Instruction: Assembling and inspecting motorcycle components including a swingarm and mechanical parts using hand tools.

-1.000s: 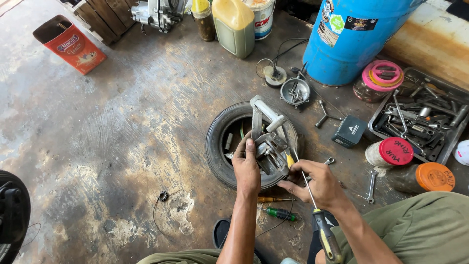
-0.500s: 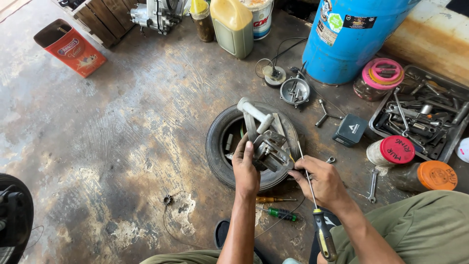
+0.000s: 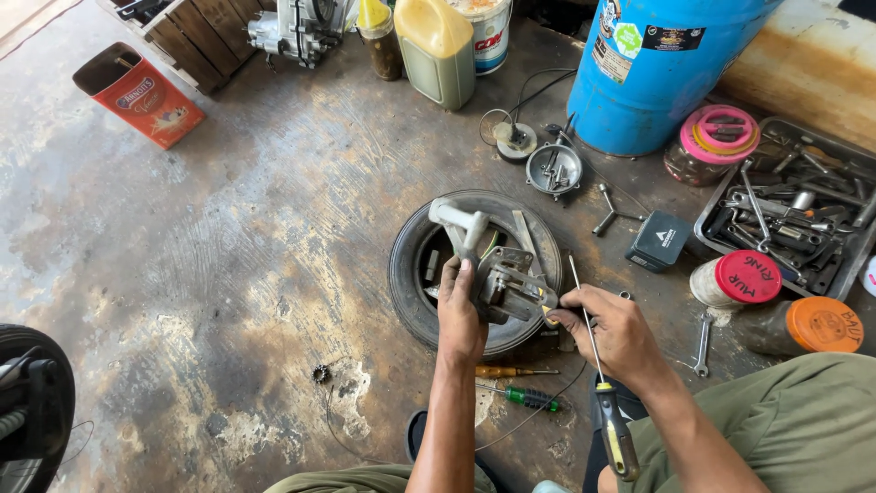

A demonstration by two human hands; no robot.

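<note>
A grey metal machine part [image 3: 497, 274] with a pale tube sticking up rests on a small black tyre [image 3: 406, 278] lying flat on the concrete floor. My left hand [image 3: 459, 315] grips the part from its near left side. My right hand [image 3: 613, 330] touches the part's right edge with its fingertips and holds a long screwdriver [image 3: 602, 393], yellow-and-black handle toward me and shaft pointing away past the tyre.
Two screwdrivers [image 3: 516, 385] lie on the floor just below the tyre. A blue barrel [image 3: 657, 73], jars with pink, red and orange lids, a tray of tools [image 3: 794, 215], a spanner [image 3: 702, 342], a red tin [image 3: 137, 91] and jugs surround the spot.
The metal part has been turned on the tyre, its pale tube swinging to the left. My right hand has shifted a little right with the screwdriver.
</note>
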